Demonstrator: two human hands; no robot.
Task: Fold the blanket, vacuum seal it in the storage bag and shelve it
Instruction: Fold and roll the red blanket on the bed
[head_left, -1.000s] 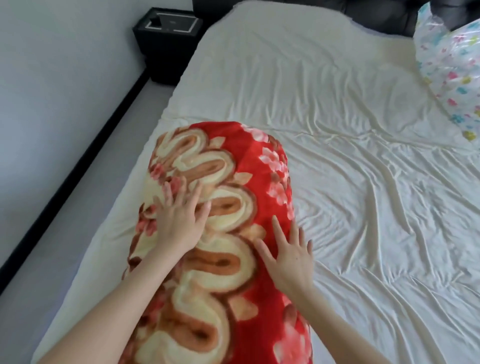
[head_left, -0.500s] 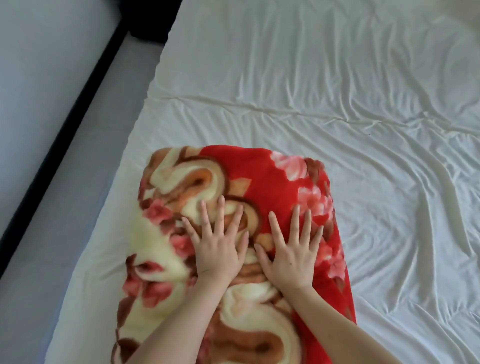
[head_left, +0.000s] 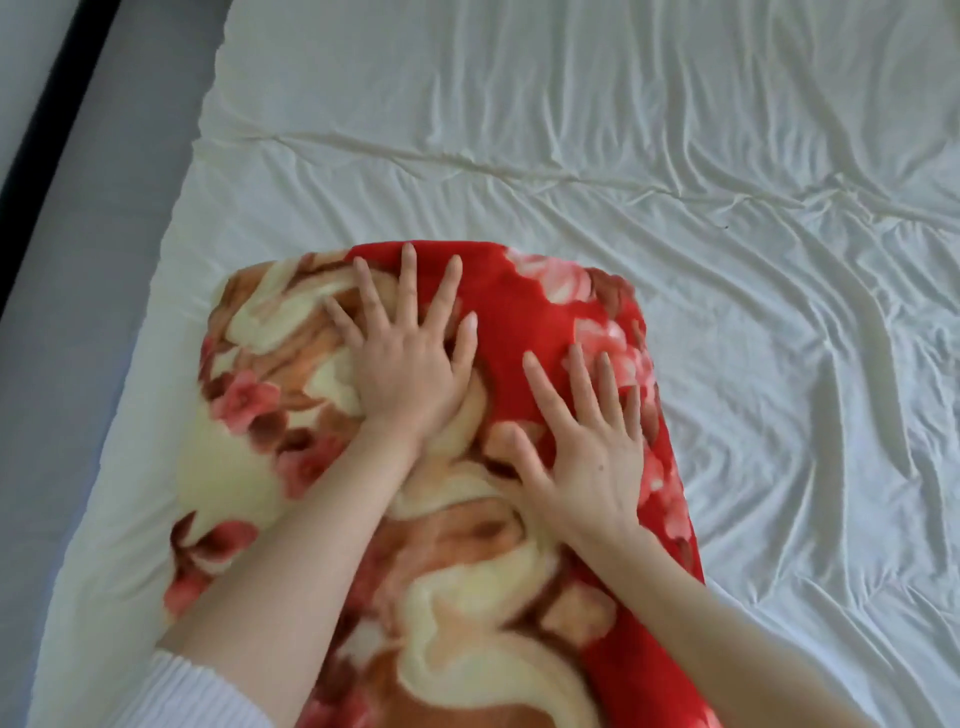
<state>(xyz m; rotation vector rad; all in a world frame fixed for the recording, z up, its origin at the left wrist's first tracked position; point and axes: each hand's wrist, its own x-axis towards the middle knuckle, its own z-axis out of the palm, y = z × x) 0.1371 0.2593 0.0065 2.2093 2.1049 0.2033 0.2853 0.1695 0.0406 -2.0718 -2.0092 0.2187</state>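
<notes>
Head view, looking down. Folded blanket (head_left: 545, 312), red with cream swirls and pink flowers, lying on the bed (head_left: 675, 156) near its left edge, running from the middle of the picture down to the bottom border. Far end of the blanket rounded and thick, lying on the white wrinkled sheet (head_left: 779, 364); near end cut off by the picture's lower edge.

Left hand (head_left: 410, 358) flat on top of the blanket near its far end, palm down, fingers straight and fanned wide, fingertips almost at the far fold. Right hand (head_left: 587, 441) flat on the blanket just beside it, a little nearer to the camera and toward the blanket's right side, fingers likewise straight and spread, thumb pointing toward the left wrist. Neither hand gripping or pinching any cloth; both pressing down with open palms, plush dented slightly under them. Hands apart, not touching each other.

White ribbed sleeve (head_left: 197, 696) pushed up on the left forearm, at the bottom left corner. Right forearm bare.

Grey floor (head_left: 78, 260) left of the bed, with a dark baseboard (head_left: 47, 119) along the wall at the top left.
</notes>
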